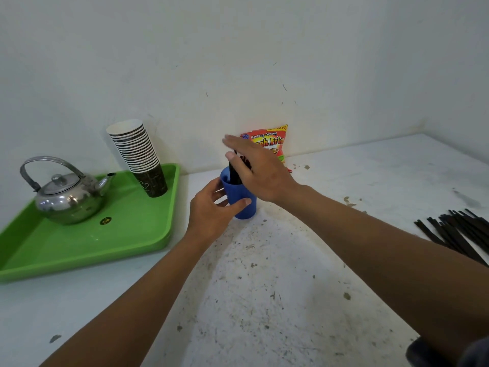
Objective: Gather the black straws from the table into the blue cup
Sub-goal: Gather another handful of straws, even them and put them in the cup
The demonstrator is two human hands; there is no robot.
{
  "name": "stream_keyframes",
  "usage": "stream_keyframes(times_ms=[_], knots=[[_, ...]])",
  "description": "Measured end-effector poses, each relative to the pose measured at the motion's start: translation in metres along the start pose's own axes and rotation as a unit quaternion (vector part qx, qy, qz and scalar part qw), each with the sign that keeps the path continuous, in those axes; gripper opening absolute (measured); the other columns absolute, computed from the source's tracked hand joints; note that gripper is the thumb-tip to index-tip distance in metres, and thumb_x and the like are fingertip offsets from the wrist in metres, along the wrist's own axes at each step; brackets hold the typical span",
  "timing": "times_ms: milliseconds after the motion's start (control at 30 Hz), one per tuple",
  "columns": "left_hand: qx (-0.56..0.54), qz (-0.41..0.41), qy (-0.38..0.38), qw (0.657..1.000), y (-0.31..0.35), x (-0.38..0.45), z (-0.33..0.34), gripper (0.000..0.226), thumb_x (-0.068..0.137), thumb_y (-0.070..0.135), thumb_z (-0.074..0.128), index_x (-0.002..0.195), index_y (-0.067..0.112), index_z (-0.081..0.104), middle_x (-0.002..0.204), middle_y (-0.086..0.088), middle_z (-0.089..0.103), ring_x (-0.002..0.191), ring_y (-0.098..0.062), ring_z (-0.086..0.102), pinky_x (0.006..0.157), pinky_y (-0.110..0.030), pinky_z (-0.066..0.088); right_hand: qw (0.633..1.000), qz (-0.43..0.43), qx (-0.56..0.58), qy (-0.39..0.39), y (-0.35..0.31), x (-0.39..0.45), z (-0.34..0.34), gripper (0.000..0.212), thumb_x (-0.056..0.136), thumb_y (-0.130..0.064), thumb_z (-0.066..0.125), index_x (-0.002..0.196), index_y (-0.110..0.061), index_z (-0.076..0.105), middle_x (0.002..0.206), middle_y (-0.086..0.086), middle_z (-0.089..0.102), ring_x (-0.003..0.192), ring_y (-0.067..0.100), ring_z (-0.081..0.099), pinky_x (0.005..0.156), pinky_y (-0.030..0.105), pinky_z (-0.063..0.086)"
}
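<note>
- White walls meet in a corner behind a stained, speckled white table (pixel 264 300), which carries everything we report.
- We find the blue cup (pixel 242 201) upright near the table's middle. Our left hand (pixel 211 215) wraps it, thumb across the front: a closed grip on the cup.
- Our right hand (pixel 259 168) sits over the cup's mouth, fingers straight. Black straws in the cup (pixel 232 172) rise behind it; whether the thumb pinches them, we cannot tell.
- We judge the task partly done: some straws stand in the cup, while a loose pile of black straws (pixel 460 234) lies well apart at the right edge.
- Count: one blue cup; straws in the cup, a few, number hidden; straws in the pile, more than ten, overlapping and cut off by the edge.
- Also present: one green tray (pixel 87 250), one steel kettle (pixel 68 197), one stack of paper cups (pixel 140 154), one snack packet (pixel 272 140).
</note>
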State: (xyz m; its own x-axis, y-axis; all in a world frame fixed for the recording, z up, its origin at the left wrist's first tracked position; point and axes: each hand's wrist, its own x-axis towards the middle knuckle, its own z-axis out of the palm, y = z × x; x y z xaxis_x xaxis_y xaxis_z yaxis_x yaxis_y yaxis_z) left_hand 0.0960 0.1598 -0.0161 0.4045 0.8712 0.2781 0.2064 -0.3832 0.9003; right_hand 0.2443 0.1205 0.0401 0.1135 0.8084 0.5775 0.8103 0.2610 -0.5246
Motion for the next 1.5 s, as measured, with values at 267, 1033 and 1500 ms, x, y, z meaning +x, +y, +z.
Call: stream_keyframes(times_ms=[267, 1033, 1500], knots=[[0.009, 0.012, 0.004, 1.0, 0.002, -0.002, 0.002, 0.07, 0.076, 0.026, 0.089, 0.138, 0.014, 0.059, 0.12, 0.0, 0.072, 0.107, -0.017, 0.07, 0.087, -0.015, 0.057, 0.985, -0.034, -0.136, -0.104, 0.006, -0.015, 0.002, 0.051, 0.108, -0.035, 0.025, 0.149, -0.013, 0.047, 0.156, 0.003, 0.043, 0.149, 0.017, 0.026, 0.121, 0.038, 0.009], [0.265, 0.289, -0.072, 0.917, 0.071, -0.084, 0.115, 0.061, 0.099, 0.032, 0.062, 0.153, 0.01, 0.043, 0.163, -0.009, 0.039, 0.155, -0.026, 0.026, 0.123, -0.054, 0.027, 0.93, 0.225, -0.291, 0.004, 0.048, -0.196, -0.138, 0.058, 0.104, -0.047, 0.042, 0.154, -0.019, 0.036, 0.161, 0.004, 0.034, 0.149, 0.021, 0.025, 0.119, 0.043, 0.022], [0.31, 0.218, -0.216, 0.9, 0.063, -0.111, 0.209, 0.059, 0.104, 0.044, 0.044, 0.158, 0.02, 0.036, 0.169, -0.001, 0.027, 0.158, -0.019, 0.014, 0.129, -0.048, 0.007, 0.86, 0.355, -0.367, 0.022, 0.067, -0.276, -0.187, 0.057, 0.094, -0.054, 0.051, 0.137, -0.016, 0.053, 0.134, 0.001, 0.06, 0.127, 0.024, 0.051, 0.102, 0.041, 0.038]])
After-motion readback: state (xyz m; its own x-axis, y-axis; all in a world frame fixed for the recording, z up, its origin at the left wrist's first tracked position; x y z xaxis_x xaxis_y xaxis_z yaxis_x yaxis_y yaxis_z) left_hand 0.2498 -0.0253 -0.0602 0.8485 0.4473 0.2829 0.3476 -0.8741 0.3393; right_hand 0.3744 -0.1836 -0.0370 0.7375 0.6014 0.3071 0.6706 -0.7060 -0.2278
